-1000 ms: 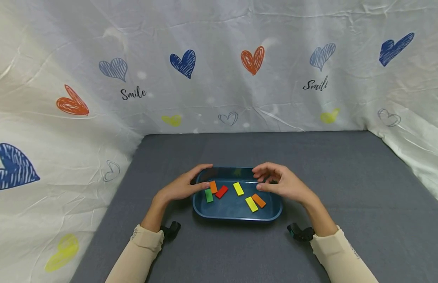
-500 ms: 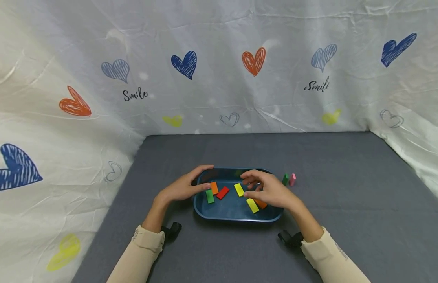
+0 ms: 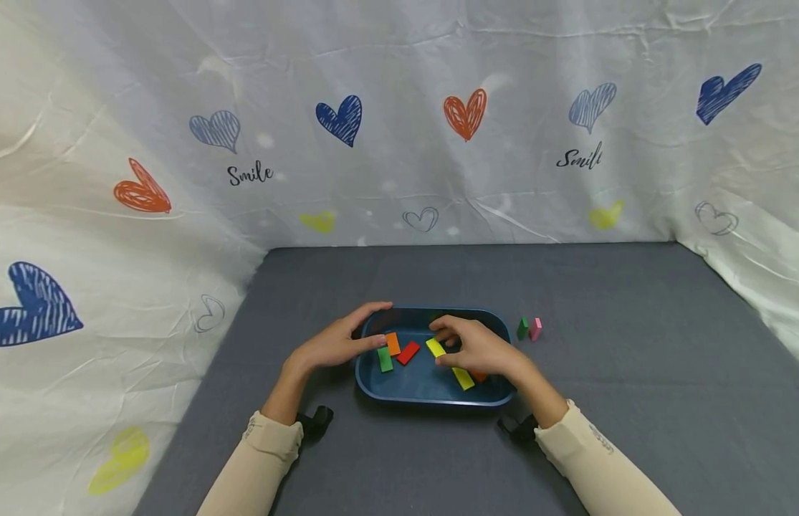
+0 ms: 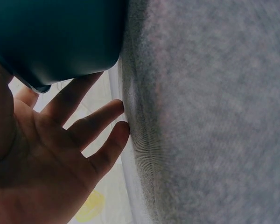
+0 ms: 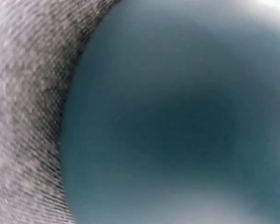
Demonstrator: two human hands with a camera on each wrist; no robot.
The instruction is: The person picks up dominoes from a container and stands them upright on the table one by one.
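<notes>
A dark blue tray (image 3: pixel 399 398) holds small flat blocks. My left hand (image 3: pixel 335 342) grips its left end, thumb over the rim near the orange block (image 3: pixel 393 343) and the green block (image 3: pixel 385 359); in the left wrist view, fingers lie against the outer wall. My right hand (image 3: pixel 479 348) is over the tray's right half, thumb and fingers apart around a yellow block (image 3: pixel 434 347); no contact can be made out. A red block (image 3: pixel 408 352) lies left of it. Below the hand are another yellow block (image 3: pixel 463 378) and a partly hidden orange block (image 3: pixel 479 376). The right wrist view shows only the blurred tray wall (image 5: pixel 130 116).
On the grey cloth-covered table (image 3: pixel 347 279), just right of the tray, a dark green block (image 3: pixel 523 328) and a pink block (image 3: pixel 536 329) stand upright side by side. A white curtain (image 3: pixel 386 158) printed with hearts hangs behind and along the sides.
My right hand has moved left and lower, from the tray's right side to the middle yellow block. The standing green and pink blocks have come into sight. My left hand stays on the tray.
</notes>
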